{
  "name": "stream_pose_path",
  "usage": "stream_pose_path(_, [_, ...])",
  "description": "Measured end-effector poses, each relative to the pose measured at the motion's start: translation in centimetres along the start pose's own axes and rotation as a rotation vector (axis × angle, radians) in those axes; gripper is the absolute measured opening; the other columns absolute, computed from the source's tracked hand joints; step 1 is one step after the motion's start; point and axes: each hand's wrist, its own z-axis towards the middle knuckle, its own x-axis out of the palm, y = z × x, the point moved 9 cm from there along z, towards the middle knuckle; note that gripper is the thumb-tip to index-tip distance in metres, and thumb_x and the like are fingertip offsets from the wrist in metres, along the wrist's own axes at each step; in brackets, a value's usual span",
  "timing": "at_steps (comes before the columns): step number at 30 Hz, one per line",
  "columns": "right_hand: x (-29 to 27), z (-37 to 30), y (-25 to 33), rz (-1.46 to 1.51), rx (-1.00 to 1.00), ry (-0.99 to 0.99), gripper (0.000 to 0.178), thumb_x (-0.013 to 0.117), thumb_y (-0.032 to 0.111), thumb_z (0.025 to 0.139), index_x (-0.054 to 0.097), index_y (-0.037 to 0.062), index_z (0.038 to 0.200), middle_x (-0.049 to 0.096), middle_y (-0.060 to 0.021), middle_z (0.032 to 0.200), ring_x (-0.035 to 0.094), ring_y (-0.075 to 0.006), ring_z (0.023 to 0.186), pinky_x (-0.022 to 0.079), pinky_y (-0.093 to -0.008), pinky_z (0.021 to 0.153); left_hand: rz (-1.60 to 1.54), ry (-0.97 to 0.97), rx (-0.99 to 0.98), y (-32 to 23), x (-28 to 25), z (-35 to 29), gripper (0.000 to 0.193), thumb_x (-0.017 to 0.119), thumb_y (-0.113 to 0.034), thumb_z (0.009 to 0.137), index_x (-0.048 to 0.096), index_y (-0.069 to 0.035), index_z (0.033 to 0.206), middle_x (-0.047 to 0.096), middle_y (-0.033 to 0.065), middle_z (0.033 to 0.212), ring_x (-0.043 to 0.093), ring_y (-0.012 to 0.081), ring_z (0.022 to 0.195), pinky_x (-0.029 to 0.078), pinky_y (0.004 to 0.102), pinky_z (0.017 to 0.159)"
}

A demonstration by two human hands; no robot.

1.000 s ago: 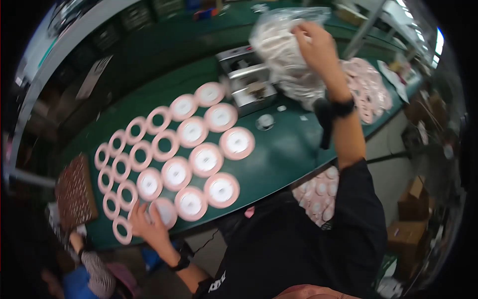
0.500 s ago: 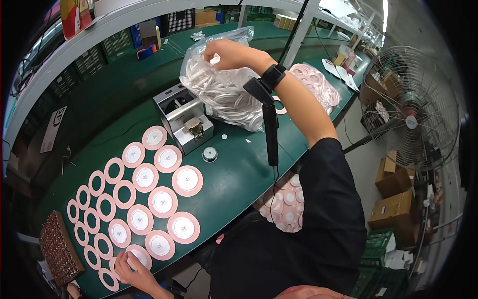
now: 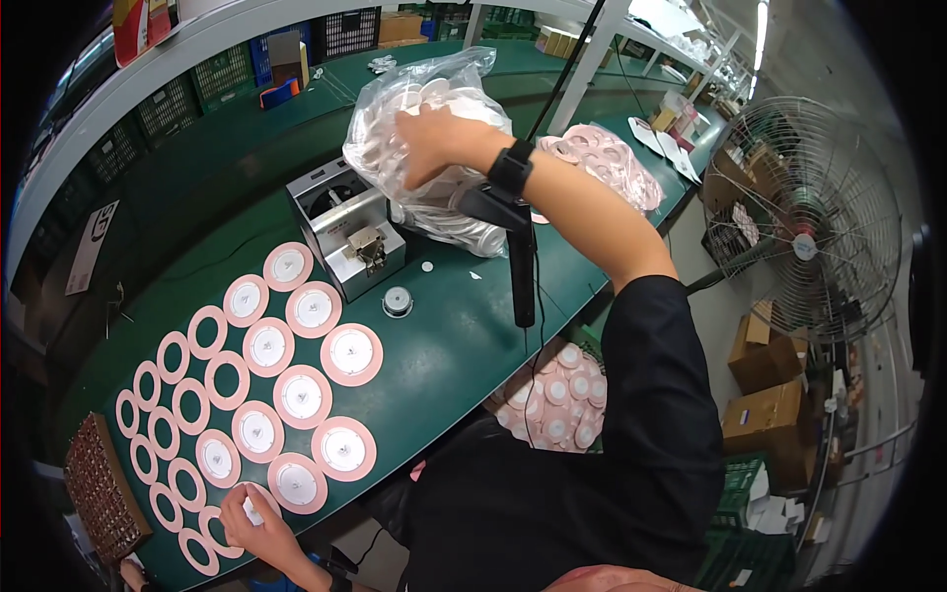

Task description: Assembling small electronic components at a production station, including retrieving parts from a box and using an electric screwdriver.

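Note:
My left hand (image 3: pixel 258 531) is at the near left of the green table, its fingers closed around a white disc (image 3: pixel 254 505) over a pink ring. Rows of pink rings (image 3: pixel 227 380) lie beside it; several hold a white disc (image 3: pixel 303 397) with a small dark mark, others are bare. My right hand (image 3: pixel 429 146), below a black watch, reaches into a clear plastic bag (image 3: pixel 464 74) full of white round pieces. Its fingertips are hidden among the plastic and pieces, so I cannot tell their grip.
A grey metal machine (image 3: pixel 345 232) and a small round metal part (image 3: pixel 398 301) stand near the bag. A black bar-shaped device (image 3: pixel 523 281) with a cable rises in front. Pink rings fill another bag (image 3: pixel 617 163). A brown gridded block (image 3: pixel 104 483) sits left; a fan (image 3: pixel 804 242) stands right.
My right hand has gone lower into the bag, its fingers now among the white pieces. The left fingers have drawn together over the white disc. The whole view has shifted slightly.

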Motion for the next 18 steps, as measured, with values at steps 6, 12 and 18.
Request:
stream_pose_path(6, [1.4, 2.5, -0.2, -0.029, -0.065, 0.357, 0.080, 0.082, 0.042, 0.073, 0.058, 0.0137, 0.143, 0.059, -0.0241, 0.140, 0.064, -0.0429, 0.116, 0.057, -0.0514, 0.093, -0.087, 0.019, 0.012, -1.3, -0.5, -0.1, 0.016, 0.064, -0.011, 0.098, 0.065, 0.004, 0.094, 0.068, 0.0139, 0.093, 0.063, 0.0288, 0.086, 0.048, 0.0416, 0.078])
stream_pose_path(12, [1.3, 3.0, -2.1, 0.301, -0.201, 0.287, 0.081, 0.079, 0.038, 0.076, 0.052, 0.0154, 0.149, 0.060, -0.0213, 0.139, 0.068, -0.0378, 0.113, 0.058, -0.0475, 0.092, -0.127, 0.013, 0.005, 0.1, -0.7, -1.4, 0.015, 0.064, -0.008, 0.098, 0.064, 0.006, 0.093, 0.067, 0.0149, 0.089, 0.062, 0.0281, 0.081, 0.049, 0.0394, 0.074])
stream_pose_path(18, [1.9, 3.1, -2.5, 0.366, -0.219, 0.197, 0.072, 0.069, 0.029, 0.083, 0.050, 0.0201, 0.152, 0.058, -0.0176, 0.142, 0.067, -0.0332, 0.115, 0.056, -0.0460, 0.093, -0.108, 0.036, -0.020, 0.5, -0.6, -1.9, 0.016, 0.064, -0.008, 0.098, 0.064, 0.006, 0.093, 0.066, 0.0146, 0.087, 0.061, 0.0275, 0.079, 0.048, 0.0390, 0.073])
